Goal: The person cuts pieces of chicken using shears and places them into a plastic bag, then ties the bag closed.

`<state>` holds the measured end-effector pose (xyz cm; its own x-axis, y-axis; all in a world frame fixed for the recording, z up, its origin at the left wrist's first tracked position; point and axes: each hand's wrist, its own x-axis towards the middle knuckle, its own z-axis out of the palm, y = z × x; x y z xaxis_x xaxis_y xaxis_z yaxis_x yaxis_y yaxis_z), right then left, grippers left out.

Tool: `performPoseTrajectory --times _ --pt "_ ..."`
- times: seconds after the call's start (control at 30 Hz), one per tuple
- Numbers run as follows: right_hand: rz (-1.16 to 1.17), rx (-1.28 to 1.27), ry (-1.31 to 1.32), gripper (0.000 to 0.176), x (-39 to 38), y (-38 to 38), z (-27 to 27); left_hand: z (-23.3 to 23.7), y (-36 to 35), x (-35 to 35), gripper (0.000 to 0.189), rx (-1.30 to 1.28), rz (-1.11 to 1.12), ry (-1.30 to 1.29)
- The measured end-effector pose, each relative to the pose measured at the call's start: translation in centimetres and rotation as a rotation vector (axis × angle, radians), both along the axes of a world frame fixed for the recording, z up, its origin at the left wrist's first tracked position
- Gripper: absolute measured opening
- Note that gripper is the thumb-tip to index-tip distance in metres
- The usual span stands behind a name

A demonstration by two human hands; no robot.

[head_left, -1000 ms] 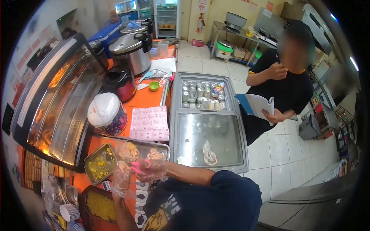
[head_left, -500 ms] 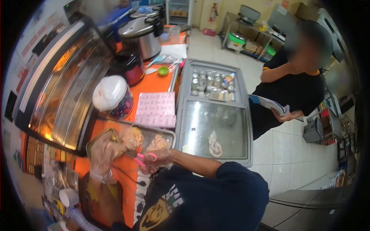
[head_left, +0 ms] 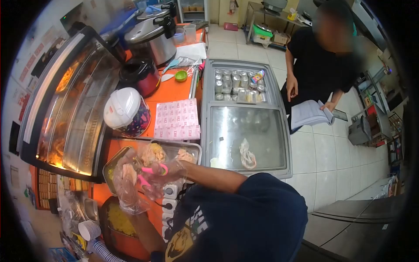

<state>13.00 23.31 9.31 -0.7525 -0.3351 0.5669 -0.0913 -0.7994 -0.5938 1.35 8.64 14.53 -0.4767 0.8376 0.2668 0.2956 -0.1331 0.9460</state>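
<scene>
Both my hands wear clear plastic gloves over the orange counter (head_left: pixel 172 94). My right hand (head_left: pixel 168 172) is closed on pink-handled scissors (head_left: pixel 150 172). My left hand (head_left: pixel 128 181) holds a pale piece of food at the scissors' blades, just in front of a metal tray (head_left: pixel 194 148) with pieces of cooked food in it. A small metal pan (head_left: pixel 109 168) lies partly hidden behind my left hand.
A heated glass display case (head_left: pixel 65 109) runs along the left. A white-lidded jar (head_left: pixel 126 113), pink sheets (head_left: pixel 176 124), rice cookers (head_left: pixel 150 39) and a chest freezer (head_left: pixel 244 126) surround the tray. A person in black (head_left: pixel 318 65) stands beyond the freezer holding a notebook (head_left: pixel 310 114).
My left hand has come back to the scissors with a piece of food. The person in black has lowered one hand and the notebook.
</scene>
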Motion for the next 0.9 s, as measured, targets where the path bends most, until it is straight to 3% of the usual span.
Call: performPoseTrajectory --times 0.1,0.17,0.3,0.4,0.43,0.5,0.53,0.6,0.63,0.7,0.77,0.8,0.87,0.9 --pt "-0.090 0.231 -0.112 0.065 -0.4 -0.1 -1.7 -2.4 -0.3 0.3 0.049 0.110 0.179 0.356" --pt "-0.243 0.252 -0.082 0.067 0.0 -0.4 -1.5 -6.0 -0.2 -1.1 0.042 0.163 0.519 1.383" --pt "-0.221 0.154 -0.073 0.067 0.0 -1.0 -3.0 -9.5 -0.3 0.3 0.033 0.152 0.415 0.339" --pt "-0.182 0.151 -0.085 0.068 0.7 -0.6 -2.7 -8.7 -0.9 0.1 0.031 0.154 0.174 -0.055" --pt "-0.187 0.154 -0.094 0.068 0.8 -0.7 -2.7 -8.5 -1.0 -0.5 0.028 0.125 0.072 -0.102" --pt "-0.215 0.184 -0.128 0.068 1.3 -0.5 -2.6 -8.1 -0.7 -1.0 0.022 0.146 0.108 0.338" --pt "-0.218 0.192 -0.147 0.068 1.6 -0.6 -2.6 -8.1 -0.1 -0.9 0.018 0.176 0.242 0.826" --pt "-0.134 0.082 -0.270 0.065 2.0 -0.5 -1.8 -7.6 -0.2 0.4 0.013 0.123 0.336 0.891" --pt "-0.090 0.031 -0.331 0.064 2.0 -0.7 -1.7 -7.2 -0.2 2.0 0.011 0.075 0.310 0.462" --pt "-0.110 -0.017 -0.269 0.060 2.0 -1.3 -2.4 -5.6 0.1 3.2 0.010 -0.010 0.226 -0.064" --pt "-0.120 -0.028 -0.274 0.058 2.5 -1.2 -2.6 -2.8 0.3 3.2 0.010 -0.106 0.102 -0.264" --pt "-0.118 -0.012 -0.306 0.058 2.7 -0.8 -2.5 -2.5 0.3 3.3 0.011 -0.080 0.055 -0.263" --pt "-0.216 -0.005 -0.277 0.057 2.3 -1.6 -4.4 -1.0 0.5 3.7 0.017 -0.362 0.047 -0.111" --pt "-0.215 -0.028 -0.315 0.056 2.4 -1.8 -4.1 -1.5 0.5 3.4 0.018 -0.365 0.036 0.003"
